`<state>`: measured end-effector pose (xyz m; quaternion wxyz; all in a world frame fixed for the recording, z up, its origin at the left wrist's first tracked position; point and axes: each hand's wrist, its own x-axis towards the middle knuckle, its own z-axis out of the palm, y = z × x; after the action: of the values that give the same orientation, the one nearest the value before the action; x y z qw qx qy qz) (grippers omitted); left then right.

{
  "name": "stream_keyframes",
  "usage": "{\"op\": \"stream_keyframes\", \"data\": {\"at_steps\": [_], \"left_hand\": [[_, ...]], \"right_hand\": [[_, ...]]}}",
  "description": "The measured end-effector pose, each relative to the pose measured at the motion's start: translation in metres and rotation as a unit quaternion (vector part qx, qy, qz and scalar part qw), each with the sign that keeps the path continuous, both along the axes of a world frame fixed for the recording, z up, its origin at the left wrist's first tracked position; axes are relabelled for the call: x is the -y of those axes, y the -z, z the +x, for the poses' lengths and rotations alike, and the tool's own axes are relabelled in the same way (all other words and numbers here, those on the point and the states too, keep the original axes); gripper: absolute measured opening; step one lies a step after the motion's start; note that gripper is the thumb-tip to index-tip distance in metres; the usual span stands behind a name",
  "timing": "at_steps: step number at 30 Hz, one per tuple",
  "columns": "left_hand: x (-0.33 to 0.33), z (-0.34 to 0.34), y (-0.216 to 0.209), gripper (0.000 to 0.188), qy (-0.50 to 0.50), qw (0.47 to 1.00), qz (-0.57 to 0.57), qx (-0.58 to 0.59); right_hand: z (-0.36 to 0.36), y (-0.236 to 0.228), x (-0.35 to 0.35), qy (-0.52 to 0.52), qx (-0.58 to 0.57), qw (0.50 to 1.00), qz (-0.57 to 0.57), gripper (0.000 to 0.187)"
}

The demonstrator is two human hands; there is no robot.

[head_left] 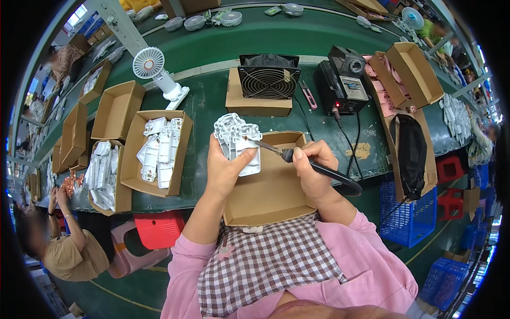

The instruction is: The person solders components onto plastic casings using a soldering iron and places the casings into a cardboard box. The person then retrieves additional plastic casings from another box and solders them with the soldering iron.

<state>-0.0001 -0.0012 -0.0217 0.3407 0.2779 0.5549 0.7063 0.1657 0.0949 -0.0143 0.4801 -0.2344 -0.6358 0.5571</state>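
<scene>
My left hand [224,169] is closed around several white plastic housings [234,134], held up above an open cardboard box [271,191]. In my right hand [314,169] is a soldering iron [328,173] with a black handle. Its metal tip meets the upper part of the front housing, near a small copper-coloured spot; whether it presses on the plastic I cannot tell. The iron's thick black cable end bends down at the right of my hand. Inside, the box under my hands shows bare cardboard.
Boxes of white parts [162,154] and a white handheld fan [159,74] stand at the left. Ahead are a black fan unit [268,80], pink-handled tweezers [307,95] and a soldering station [342,87]. A black pouch [411,157] lies right. A co-worker [74,247] sits left.
</scene>
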Motion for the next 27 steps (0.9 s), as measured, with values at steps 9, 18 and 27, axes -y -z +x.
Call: {"op": "stream_keyframes", "data": {"at_steps": [9,18,27], "left_hand": [[-0.0001,-0.0008,0.0008,0.053,0.0,1.0,-0.004,0.007],[0.0013,0.0003,0.0019,0.053,-0.004,1.0,-0.017,-0.016],[0.0029,0.0004,-0.0032,0.057,0.002,1.0,-0.02,-0.023]], "right_hand": [[-0.001,-0.001,-0.0012,-0.006,0.006,0.999,0.032,0.016],[0.0011,-0.0025,0.0014,-0.013,-0.009,1.0,0.004,0.017],[-0.0021,-0.0001,0.001,-0.035,0.0,0.999,0.025,0.015]]}}
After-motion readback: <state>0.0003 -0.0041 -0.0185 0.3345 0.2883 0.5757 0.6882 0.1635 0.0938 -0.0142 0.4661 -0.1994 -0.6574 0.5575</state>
